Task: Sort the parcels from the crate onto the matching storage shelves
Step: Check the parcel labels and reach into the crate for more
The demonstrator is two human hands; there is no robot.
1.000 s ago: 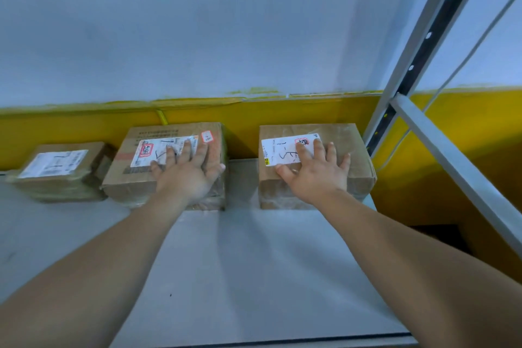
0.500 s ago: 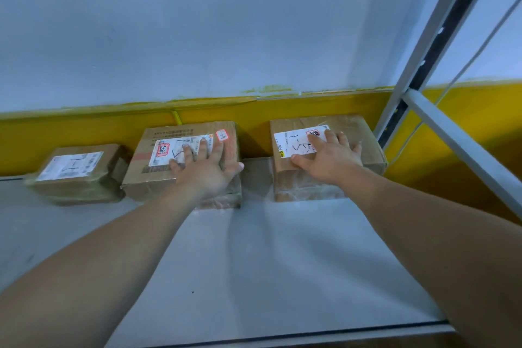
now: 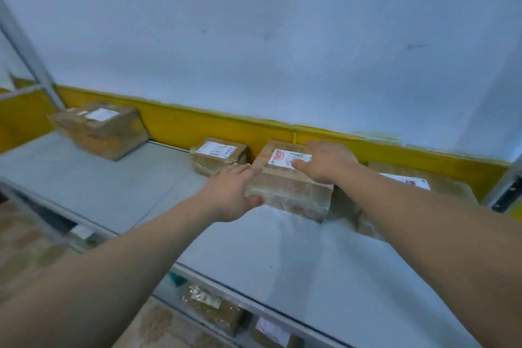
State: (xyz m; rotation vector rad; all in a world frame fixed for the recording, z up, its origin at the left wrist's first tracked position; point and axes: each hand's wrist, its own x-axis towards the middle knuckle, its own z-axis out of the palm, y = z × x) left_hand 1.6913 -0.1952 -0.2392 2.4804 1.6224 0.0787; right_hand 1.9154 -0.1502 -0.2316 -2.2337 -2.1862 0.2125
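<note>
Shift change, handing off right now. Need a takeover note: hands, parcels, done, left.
Left hand: grips the near left corner of the red-stamped parcel, thumb at its front face.
Right hand: lies flat on that parcel's top, partly over its label.
Parcels: all on the grey shelf. The small parcel sits just left of the held one, the large parcel at far left, and the right parcel is partly behind the right forearm.
Done: four parcels are on this shelf.
Left: settle and release the held one. The crate is out of view, so the remaining count is unknown.
</note>
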